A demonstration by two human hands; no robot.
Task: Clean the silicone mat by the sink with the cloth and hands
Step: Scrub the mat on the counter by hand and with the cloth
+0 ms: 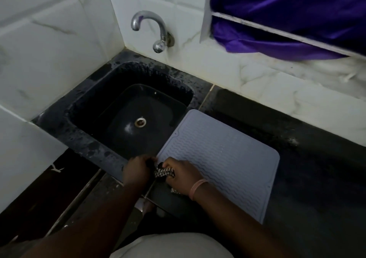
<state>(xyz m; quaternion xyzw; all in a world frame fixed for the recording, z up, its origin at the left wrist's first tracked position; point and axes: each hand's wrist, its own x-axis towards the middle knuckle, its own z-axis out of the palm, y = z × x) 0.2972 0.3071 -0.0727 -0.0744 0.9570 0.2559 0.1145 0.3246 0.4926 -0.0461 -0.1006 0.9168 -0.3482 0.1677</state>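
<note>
Both hands, left hand [136,170] and right hand [181,175], clench the checked cloth [164,173] at the mat's [221,158] sink-side corner; wiping looks barely begun.

My right hand [183,175] grips a black & white checked cloth [164,173] on a pale lavender-grey mat [221,158] w/ wavy ridges. Black sink [128,115] to the left, speckled rim. Chrome tap [152,30], white marbled tiles [59,39], purple satin curtain [287,10] far right. Pink band [197,188] on my wrist.
</note>
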